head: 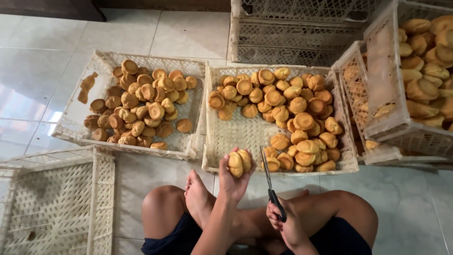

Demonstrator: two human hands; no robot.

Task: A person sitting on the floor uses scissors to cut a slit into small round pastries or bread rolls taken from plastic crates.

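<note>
Tiled floor below, left hand (234, 175) fingers clasp two buns (239, 162); right hand (282, 221) grips scissors (271, 182).

I see my left hand (234, 177) wrapped around two buns (239, 161) with a matt, golden-brown baked crust, smooth on the domes, while my right hand (282, 222) grips a knife (270, 182) whose thin blade looks like dull grey metal above a black, seemingly plastic handle. The crates (212, 156) are cream lattice plastic with a faint sheen. The floor tiles (42, 61) beneath are pale, smooth and glossy, catching window glare.
</note>
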